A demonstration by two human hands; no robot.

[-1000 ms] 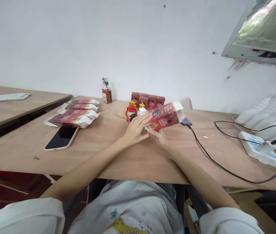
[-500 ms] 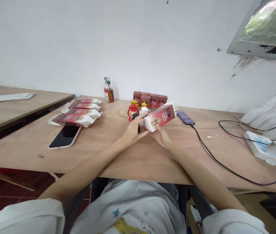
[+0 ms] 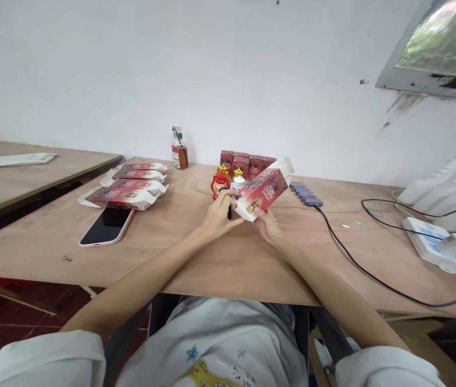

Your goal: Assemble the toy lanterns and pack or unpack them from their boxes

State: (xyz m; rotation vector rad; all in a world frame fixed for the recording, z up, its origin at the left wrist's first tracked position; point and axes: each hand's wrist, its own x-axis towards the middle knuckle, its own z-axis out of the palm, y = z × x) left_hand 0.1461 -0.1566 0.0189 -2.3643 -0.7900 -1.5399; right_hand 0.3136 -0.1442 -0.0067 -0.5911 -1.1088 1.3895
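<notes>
A red printed carton [image 3: 263, 189] with white flaps is held tilted above the table. The flap at its upper right end stands open. My left hand [image 3: 220, 215] is closed, its fingers pinching the carton's lower left end. From the right, my right hand [image 3: 269, 227] grips the lower edge with thumb and fingers. Just behind my hands stand a red mini lantern [image 3: 220, 183], a white mini lantern [image 3: 238, 183] and gold-topped ones [image 3: 238, 172]. Something black [image 3: 229, 211] shows beside my left fingers, mostly hidden.
Several red boxes [image 3: 228, 158] stand against the wall. At left lie several flat open cartons [image 3: 125, 193] and a phone [image 3: 107, 227]. A bottle [image 3: 180, 156] stands at the back. To the right are another phone [image 3: 305, 194], a black cable [image 3: 357, 263] and a power strip [image 3: 440, 247].
The carton has tipped more steeply, its far end flap swinging up and wider open. Its near end has dropped slightly, and my left fingers have shifted on that end.
</notes>
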